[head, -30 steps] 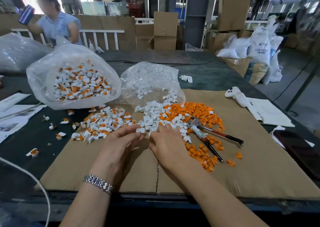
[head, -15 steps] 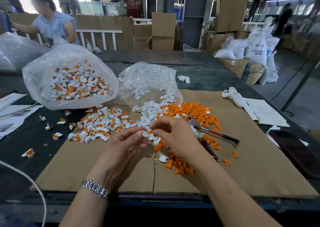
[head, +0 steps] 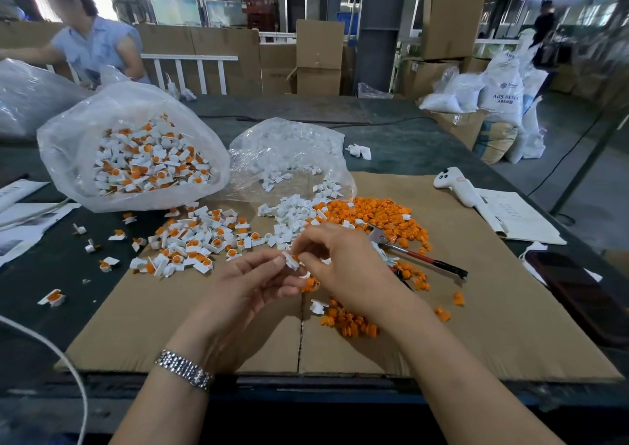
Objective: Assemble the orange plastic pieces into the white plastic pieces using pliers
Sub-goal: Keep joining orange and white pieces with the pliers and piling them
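A white plastic piece (head: 290, 260) is pinched between the fingertips of the left hand (head: 248, 283) and those of the right hand (head: 343, 269), just above the near middle of the cardboard sheet (head: 510, 308). The fingers of both hands are curled in and closed on that piece; a trace of orange is seen at the pinch, but whether an orange piece is seated in it cannot be told. A metal watch (head: 185, 369) is worn on the left wrist. The pliers (head: 413, 255) are laid on the cardboard sheet just right of the right hand, untouched, their red-and-black handles pointed to the sheet's right side and their head among the loose orange pieces (head: 377, 213). A smaller clump of orange pieces (head: 350, 320) is seen on the sheet below the right wrist. Loose white pieces (head: 292, 215) are heaped at the far middle of the sheet, beside the orange heap, spilled from a clear bag (head: 289, 152) at the sheet's far edge. Assembled white-and-orange pieces (head: 200, 237) are piled at the sheet's far left corner, and more are held in a larger clear bag (head: 68, 145) beyond that corner. A white controller (head: 456, 186) is laid at the sheet's far right edge.
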`<state>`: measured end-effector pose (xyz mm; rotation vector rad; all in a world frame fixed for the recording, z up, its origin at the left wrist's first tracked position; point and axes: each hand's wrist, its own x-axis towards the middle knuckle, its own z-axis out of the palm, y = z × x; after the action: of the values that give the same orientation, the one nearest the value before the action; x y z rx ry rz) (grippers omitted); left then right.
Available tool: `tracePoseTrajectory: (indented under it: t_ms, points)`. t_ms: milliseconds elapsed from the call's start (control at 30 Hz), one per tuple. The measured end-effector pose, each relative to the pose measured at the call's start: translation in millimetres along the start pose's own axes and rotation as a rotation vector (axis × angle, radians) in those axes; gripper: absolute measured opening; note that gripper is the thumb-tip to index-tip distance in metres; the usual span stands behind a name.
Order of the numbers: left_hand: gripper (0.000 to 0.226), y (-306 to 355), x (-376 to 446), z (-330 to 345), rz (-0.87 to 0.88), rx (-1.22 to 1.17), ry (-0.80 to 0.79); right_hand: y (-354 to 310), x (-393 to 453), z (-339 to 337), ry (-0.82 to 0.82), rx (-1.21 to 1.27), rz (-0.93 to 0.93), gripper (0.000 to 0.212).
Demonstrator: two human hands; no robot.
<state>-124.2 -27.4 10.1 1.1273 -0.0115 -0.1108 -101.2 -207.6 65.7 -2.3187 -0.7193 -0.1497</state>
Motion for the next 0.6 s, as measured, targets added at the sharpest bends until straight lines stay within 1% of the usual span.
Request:
tracePoseTrajectory:
  t_ms: [67, 200, 267, 367, 433, 600]
  points:
    - [0.026, 1, -2, 1, 0.017, 0.051, -0.021, 0, -2, -2, 0.017, 0.039, 0.015, 0.012]
    - [0.025, 5, -3, 5, 0.08, 0.142, 0.025, -3, -3, 2, 0.043, 0.164, 0.095, 0.01]
    - [0.025, 7, -4, 8, 0.09, 0.112, 0.037, -3, -4, 2, 0.059, 0.242, 0.134, 0.009]
    - [0.025, 5, -6, 8, 0.081, -0.02, 0.042, -3, -8, -4, 0.001, 0.353, 0.114, 0.017]
    - [0.022, 5, -8, 6, 0.047, -0.076, 0.029, -1, -11, -7, -0.029, 0.342, 0.088, 0.022]
    - [0.024, 3, -7, 5, 0.019, -0.124, 0.047, -2, -14, -5, 0.027, 0.214, 0.007, 0.019]
